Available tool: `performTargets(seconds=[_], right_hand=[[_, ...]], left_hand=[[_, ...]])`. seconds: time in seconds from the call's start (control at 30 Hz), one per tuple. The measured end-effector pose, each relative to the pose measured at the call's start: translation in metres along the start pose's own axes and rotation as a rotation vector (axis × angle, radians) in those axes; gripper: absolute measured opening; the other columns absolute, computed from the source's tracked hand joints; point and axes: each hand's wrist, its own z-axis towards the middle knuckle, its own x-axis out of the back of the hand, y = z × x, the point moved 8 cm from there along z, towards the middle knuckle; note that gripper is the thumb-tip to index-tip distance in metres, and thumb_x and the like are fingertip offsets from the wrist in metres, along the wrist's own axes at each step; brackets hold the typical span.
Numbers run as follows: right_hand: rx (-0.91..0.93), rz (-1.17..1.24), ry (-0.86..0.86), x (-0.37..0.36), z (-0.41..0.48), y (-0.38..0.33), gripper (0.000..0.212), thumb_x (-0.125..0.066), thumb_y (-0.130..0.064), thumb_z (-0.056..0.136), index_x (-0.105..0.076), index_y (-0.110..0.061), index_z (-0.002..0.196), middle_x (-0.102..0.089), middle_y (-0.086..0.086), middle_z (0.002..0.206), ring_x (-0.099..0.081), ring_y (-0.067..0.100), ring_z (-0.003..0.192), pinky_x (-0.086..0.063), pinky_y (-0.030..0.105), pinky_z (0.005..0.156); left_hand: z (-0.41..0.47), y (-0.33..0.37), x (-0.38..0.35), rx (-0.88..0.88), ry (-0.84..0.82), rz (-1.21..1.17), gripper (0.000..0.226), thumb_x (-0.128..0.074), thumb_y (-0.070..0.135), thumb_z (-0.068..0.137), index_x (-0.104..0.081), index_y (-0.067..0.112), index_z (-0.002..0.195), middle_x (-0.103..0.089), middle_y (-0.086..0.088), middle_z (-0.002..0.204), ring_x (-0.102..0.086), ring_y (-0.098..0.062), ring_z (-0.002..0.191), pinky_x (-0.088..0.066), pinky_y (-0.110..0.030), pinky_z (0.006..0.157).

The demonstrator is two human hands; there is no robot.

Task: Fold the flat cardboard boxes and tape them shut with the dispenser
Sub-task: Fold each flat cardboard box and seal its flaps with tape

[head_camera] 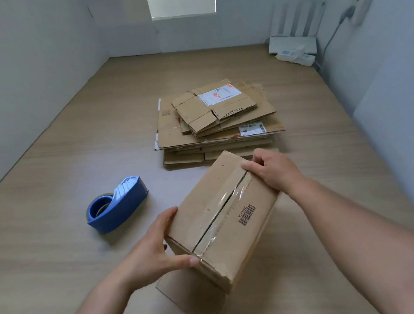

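The folded box (206, 199) is held at both ends at the lower centre of the frame. The left hand (157, 250) is set against its near left corner, the thumb pressed on the end of the tape strip (224, 206) and the fingers laid along the side. The right hand (273, 171) grips the far end with its fingers curled over the edge where the strip finishes. Both grips are closed on the box, which is tilted. Clear tape is seen along the whole centre seam, with a printed barcode (246, 215) just beside it. The blue tape dispenser (117, 205) lies on the tabletop (52, 230) to the left, apart from the box. A stack of flat cardboard boxes (217, 121) is noted just behind the held box at centre frame. A white router (291, 45) stands in the upper right corner.
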Motion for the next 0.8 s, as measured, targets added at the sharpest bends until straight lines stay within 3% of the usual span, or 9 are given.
performTargets(seconds=[0.07, 0.13, 0.2, 0.27, 0.33, 0.43, 0.8], right_hand=[[-0.022, -0.069, 0.067, 0.0, 0.001, -0.01, 0.038, -0.054, -0.061, 0.084, -0.056, -0.023, 0.086, -0.059, -0.002, 0.095, -0.055, 0.021, 0.094, -0.042, 0.034, 0.074], [-0.063, -0.06, 0.167, -0.001, -0.001, -0.021, 0.055, -0.057, -0.064, 0.081, -0.053, -0.02, 0.114, -0.051, 0.004, 0.117, -0.049, 0.024, 0.112, -0.042, 0.037, 0.082], [-0.143, 0.003, 0.208, -0.006, -0.006, -0.024, 0.085, -0.059, -0.067, 0.078, -0.033, -0.014, 0.138, -0.037, 0.011, 0.136, -0.039, 0.029, 0.125, -0.042, 0.04, 0.09], [-0.261, 0.096, 0.163, -0.014, -0.015, -0.017, 0.109, -0.06, -0.07, 0.074, -0.008, -0.01, 0.15, -0.025, 0.015, 0.147, -0.033, 0.032, 0.132, -0.04, 0.042, 0.096], [-0.321, 0.161, 0.1, -0.02, -0.028, -0.01, 0.119, -0.062, -0.07, 0.073, 0.005, -0.009, 0.151, -0.024, 0.017, 0.149, -0.034, 0.033, 0.133, -0.038, 0.042, 0.099], [-0.284, 0.252, 0.032, -0.027, -0.049, -0.006, 0.117, -0.063, -0.062, 0.078, 0.011, -0.008, 0.15, -0.022, 0.017, 0.151, -0.032, 0.033, 0.135, -0.034, 0.04, 0.103], [-0.304, 0.291, -0.081, -0.029, -0.119, 0.013, 0.123, -0.072, -0.057, 0.071, 0.015, -0.022, 0.15, -0.023, 0.008, 0.152, -0.032, 0.026, 0.137, -0.032, 0.038, 0.107]], left_hand=[[-0.007, 0.004, -0.007, 0.029, 0.115, 0.093, 0.122, -0.072, 0.085, 0.03, -0.022, 0.05, 0.136, -0.039, 0.018, 0.138, -0.045, -0.008, 0.124, -0.043, -0.035, 0.103], [-0.016, 0.015, -0.018, 0.033, 0.214, 0.21, 0.128, -0.072, 0.081, 0.041, -0.011, 0.043, 0.147, -0.034, 0.017, 0.146, -0.039, -0.01, 0.131, -0.039, -0.033, 0.106], [-0.023, 0.026, -0.03, 0.036, 0.274, 0.319, 0.125, -0.07, 0.076, 0.056, 0.004, 0.041, 0.151, -0.025, 0.016, 0.153, -0.031, -0.01, 0.137, -0.035, -0.03, 0.107], [-0.026, 0.031, -0.036, 0.044, 0.316, 0.372, 0.121, -0.064, 0.078, 0.061, 0.007, 0.04, 0.151, -0.027, 0.014, 0.153, -0.031, -0.01, 0.136, -0.035, -0.03, 0.106], [-0.026, 0.036, -0.039, 0.05, 0.345, 0.391, 0.118, -0.061, 0.079, 0.063, 0.005, 0.037, 0.152, -0.03, 0.013, 0.152, -0.033, -0.01, 0.135, -0.036, -0.03, 0.105], [-0.022, 0.049, -0.047, 0.045, 0.382, 0.421, 0.116, -0.057, 0.08, 0.066, 0.004, 0.033, 0.153, -0.031, 0.012, 0.152, -0.035, -0.012, 0.135, -0.037, -0.031, 0.105], [0.014, 0.067, -0.061, 0.041, 0.406, 0.393, 0.116, -0.059, 0.083, 0.061, -0.004, 0.032, 0.15, -0.043, 0.003, 0.139, -0.048, -0.017, 0.123, -0.049, -0.035, 0.088]])
